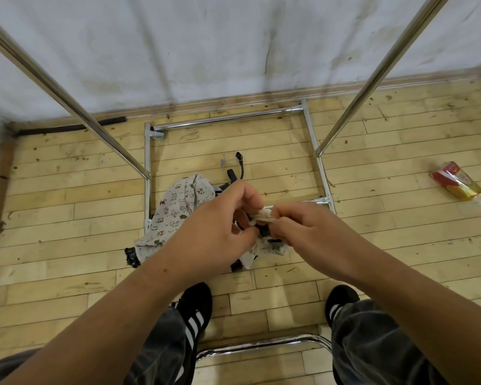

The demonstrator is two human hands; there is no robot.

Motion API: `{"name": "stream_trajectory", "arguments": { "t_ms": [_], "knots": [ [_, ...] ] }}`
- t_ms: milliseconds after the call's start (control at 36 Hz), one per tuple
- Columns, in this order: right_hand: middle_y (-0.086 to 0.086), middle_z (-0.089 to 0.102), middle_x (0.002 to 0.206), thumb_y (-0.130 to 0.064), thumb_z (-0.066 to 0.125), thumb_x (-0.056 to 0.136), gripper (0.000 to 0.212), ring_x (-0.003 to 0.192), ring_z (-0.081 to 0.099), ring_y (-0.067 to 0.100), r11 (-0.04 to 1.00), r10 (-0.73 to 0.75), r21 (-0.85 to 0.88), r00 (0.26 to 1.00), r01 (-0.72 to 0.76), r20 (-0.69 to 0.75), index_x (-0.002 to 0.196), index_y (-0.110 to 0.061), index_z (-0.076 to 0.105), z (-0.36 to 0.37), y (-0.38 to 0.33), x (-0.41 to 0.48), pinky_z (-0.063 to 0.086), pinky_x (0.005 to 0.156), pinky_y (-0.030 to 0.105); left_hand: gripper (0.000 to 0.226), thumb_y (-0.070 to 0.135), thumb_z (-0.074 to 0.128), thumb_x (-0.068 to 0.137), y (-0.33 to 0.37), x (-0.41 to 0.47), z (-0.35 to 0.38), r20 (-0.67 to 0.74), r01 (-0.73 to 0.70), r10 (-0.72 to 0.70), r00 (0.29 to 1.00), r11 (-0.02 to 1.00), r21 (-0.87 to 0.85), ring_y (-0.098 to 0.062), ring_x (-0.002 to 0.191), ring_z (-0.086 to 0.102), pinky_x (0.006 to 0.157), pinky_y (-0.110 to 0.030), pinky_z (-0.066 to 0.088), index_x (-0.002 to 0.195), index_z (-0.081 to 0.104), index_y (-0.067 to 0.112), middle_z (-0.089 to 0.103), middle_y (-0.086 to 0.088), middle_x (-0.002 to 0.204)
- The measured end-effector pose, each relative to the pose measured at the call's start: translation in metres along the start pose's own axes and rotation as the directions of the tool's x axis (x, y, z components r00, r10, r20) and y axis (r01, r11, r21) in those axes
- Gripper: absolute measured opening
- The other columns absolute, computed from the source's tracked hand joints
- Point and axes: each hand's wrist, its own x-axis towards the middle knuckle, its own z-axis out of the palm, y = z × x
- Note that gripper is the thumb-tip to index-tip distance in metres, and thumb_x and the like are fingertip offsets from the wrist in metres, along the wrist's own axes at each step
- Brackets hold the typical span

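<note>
Cat-printed white cloth with black straps (175,215) sits over the front rail of the chrome rack base (311,140). Left hand (217,226) and right hand (306,229): each grip closed, pinching its bunched edge. The edge runs left-right, equally near both hands.

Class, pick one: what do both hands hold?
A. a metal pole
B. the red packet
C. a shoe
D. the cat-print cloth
D: the left hand and the right hand both pinch the cat-print cloth between them.
</note>
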Motion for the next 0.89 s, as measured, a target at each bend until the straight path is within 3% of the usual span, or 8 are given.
{"name": "stream_trajectory", "arguments": {
  "t_ms": [111,222,333,444,556,611,750,889],
  "knots": [
    [-0.004,0.058,0.067,-0.027,0.053,0.1,0.027,0.056,0.044,0.008,1.0,0.003,0.017,1.0,-0.003,0.025,0.079,-0.028,0.07,0.0,-0.002,0.001,0.037,0.055,0.027,0.033,0.017,0.069,0.095,-0.001,-0.001,-0.001,-0.029,0.012,-0.012,1.0,1.0,0.019,-0.006,0.081,0.065,0.074,-0.028,0.055,0.107,0.053,0.042,0.062,0.028,0.102],
    [-0.005,0.061,0.067,-0.039,0.055,0.1,0.026,0.057,0.05,0.016,0.999,-0.034,0.002,0.999,0.034,0.033,0.086,-0.03,0.075,-0.001,-0.004,0.001,0.041,0.055,0.034,0.028,0.018,0.07,0.096,0.0,-0.001,-0.001,-0.061,-0.025,0.027,0.998,0.999,0.025,-0.001,0.089,0.065,0.076,-0.022,0.054,0.107,0.056,0.04,0.062,0.03,0.102],
    [-0.013,0.067,0.073,-0.042,0.051,0.104,0.029,0.066,0.06,0.004,0.992,-0.119,-0.042,0.992,0.118,-0.027,0.085,-0.034,0.071,-0.004,-0.008,-0.002,0.049,0.06,0.021,0.031,0.022,0.071,0.096,-0.001,0.001,-0.002,-0.098,-0.045,0.048,0.994,0.998,0.035,0.007,0.102,0.06,0.082,-0.014,0.052,0.115,0.057,0.041,0.058,0.033,0.109],
    [-0.015,0.058,0.051,-0.032,0.045,0.108,0.037,0.042,0.045,0.002,0.995,-0.001,0.1,1.0,0.0,0.005,0.081,-0.018,0.065,-0.007,-0.013,-0.005,0.036,0.045,0.014,0.06,0.025,0.073,0.093,-0.009,0.006,-0.006,-0.025,0.027,-0.025,0.999,0.996,0.081,0.01,0.12,0.049,0.1,-0.022,0.049,0.141,0.044,0.046,0.05,0.03,0.128],
    [-0.008,0.066,0.061,-0.034,0.04,0.11,0.039,0.043,0.049,0.012,0.982,0.047,0.182,0.997,-0.057,0.059,0.088,-0.013,0.064,-0.006,-0.017,-0.008,0.037,0.044,0.024,0.08,0.043,0.074,0.09,-0.021,0.007,0.0,0.083,0.092,-0.106,0.991,0.983,0.159,0.003,0.136,0.034,0.114,-0.03,0.035,0.155,0.027,0.047,0.038,0.02,0.154],
    [-0.004,0.059,0.061,-0.035,0.043,0.108,0.036,0.045,0.045,0.014,0.97,0.067,0.228,0.995,-0.081,0.07,0.086,-0.015,0.062,-0.004,-0.016,-0.007,0.036,0.047,0.032,0.09,0.053,0.076,0.086,-0.028,0.007,0.005,0.102,0.102,-0.125,0.987,0.974,0.203,-0.005,0.145,0.031,0.119,-0.037,0.033,0.156,0.02,0.049,0.031,0.018,0.161],
    [-0.001,0.044,0.056,-0.039,0.047,0.107,0.033,0.049,0.036,0.02,0.957,0.043,0.282,0.995,-0.067,0.091,0.086,-0.027,0.07,-0.003,-0.018,-0.004,0.037,0.055,0.04,0.105,0.058,0.077,0.082,-0.032,0.008,0.012,0.106,0.085,-0.111,0.988,0.97,0.228,-0.009,0.149,0.029,0.119,-0.036,0.031,0.157,0.004,0.054,0.028,0.019,0.164],
    [-0.001,0.048,0.054,-0.043,0.052,0.103,0.027,0.053,0.039,0.024,0.943,0.045,0.325,0.993,-0.079,0.109,0.1,-0.032,0.076,-0.004,-0.022,-0.005,0.041,0.061,0.042,0.111,0.057,0.08,0.078,-0.03,0.01,0.017,0.068,0.048,-0.063,0.996,0.976,0.211,-0.009,0.147,0.029,0.119,-0.042,0.035,0.153,-0.001,0.06,0.028,0.019,0.159]
  ]
}}
